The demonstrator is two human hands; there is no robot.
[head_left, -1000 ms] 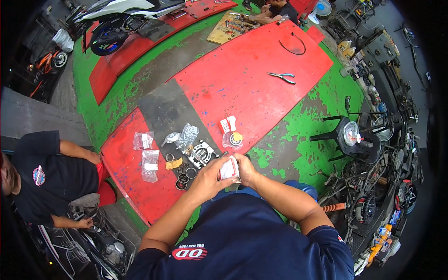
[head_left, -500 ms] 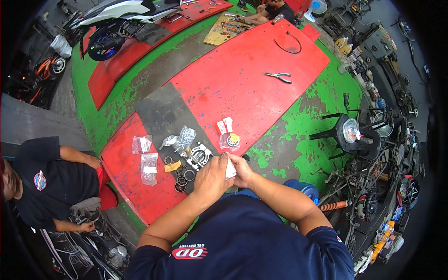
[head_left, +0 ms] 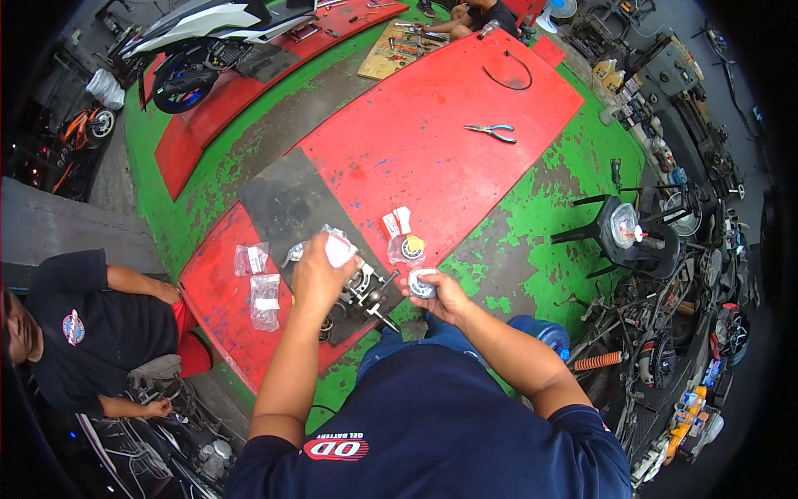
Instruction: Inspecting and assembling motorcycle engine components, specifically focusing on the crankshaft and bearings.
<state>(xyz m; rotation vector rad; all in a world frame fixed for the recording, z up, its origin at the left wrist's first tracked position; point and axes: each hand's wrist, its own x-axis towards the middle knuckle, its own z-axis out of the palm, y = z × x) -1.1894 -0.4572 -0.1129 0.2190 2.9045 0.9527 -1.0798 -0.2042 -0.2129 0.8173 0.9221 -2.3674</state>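
Note:
My left hand (head_left: pixel 314 279) is raised over the metal engine part (head_left: pixel 362 284), its fingers closed on a small white box (head_left: pixel 339 249). In my right hand (head_left: pixel 445 298) is a round, flat, grey-silver piece that looks like a wrapped bearing (head_left: pixel 422 284), pinched at the bench's near edge. Just beyond it, a bearing in a clear bag (head_left: pixel 411 247) lies on the red bench below opened red-and-white packaging (head_left: pixel 396 221). A metal shaft (head_left: pixel 384 319) sticks out from the engine part toward me. Dark rings (head_left: pixel 336 311) are partly hidden behind my left arm.
Clear plastic bags (head_left: pixel 265 301) lie on the bench's left part, near a seated person (head_left: pixel 100 324). Pliers (head_left: pixel 492 132) and a black cable (head_left: pixel 509 73) rest farther off. A black stool (head_left: pixel 615 237) stands at the right. Another person (head_left: pixel 480 18) works at the back.
My hands have come apart. The left has moved left and up with the white box; the right now shows the round grey piece. The shaft and more of the engine part have come into sight.

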